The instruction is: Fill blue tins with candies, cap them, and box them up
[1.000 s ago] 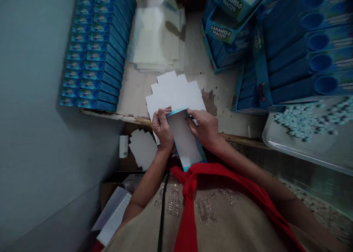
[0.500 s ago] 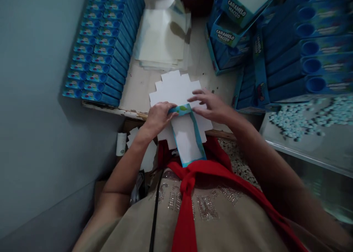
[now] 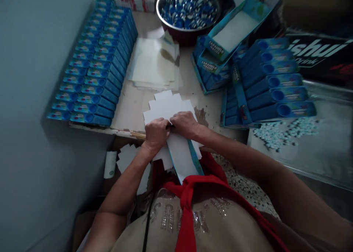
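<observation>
A partly folded cardboard box, white inside with blue edges, lies in front of my body over flat white cardboard blanks. At its far end my left hand is closed on the box edge. My right hand is closed beside it on the same end, knuckles up, the two hands almost touching. Fingers and palms cover that end panel, so its folds are hidden. The box's right side wall stands up as a blue strip, and its near end meets the red cloth knot at my waist.
Stacked blue boxes line the left. Behind the blanks lie pale sheets and a metal bowl of blue-wrapped pieces. Open display boxes and more blue boxes stand right, near small pale-blue pieces on a tray.
My right hand, open and raised at the box's right corner before, has moved left and closed on the far end beside my left hand. The view has tilted up, showing more of the bowl.
</observation>
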The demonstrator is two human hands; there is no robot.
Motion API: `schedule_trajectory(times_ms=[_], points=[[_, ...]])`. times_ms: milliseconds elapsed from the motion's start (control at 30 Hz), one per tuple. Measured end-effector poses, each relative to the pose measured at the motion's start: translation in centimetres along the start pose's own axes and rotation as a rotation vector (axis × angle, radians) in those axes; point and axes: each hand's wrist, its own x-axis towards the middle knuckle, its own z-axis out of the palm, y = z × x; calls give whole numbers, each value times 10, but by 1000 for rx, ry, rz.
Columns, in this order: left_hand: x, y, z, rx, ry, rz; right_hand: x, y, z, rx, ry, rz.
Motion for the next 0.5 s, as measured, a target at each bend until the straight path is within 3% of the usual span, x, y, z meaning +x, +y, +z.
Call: schedule_trajectory(times_ms=[100, 167, 300, 400, 500], points=[[5, -3, -3, -127, 47, -69, 2, 1, -6, -23, -14, 12], [5, -10, -11, -376, 93, -92, -6, 3, -18, -31, 0, 14], [-2, -41, -29, -854, 257, -84, -40, 18, -78, -78, 220, 209], [0, -66, -31, -776, 348, -175, -60, 59, -148, -215, 473, 401], [14, -79, -24, -540, 362, -234, -58, 140, -209, -299, 672, 569]])
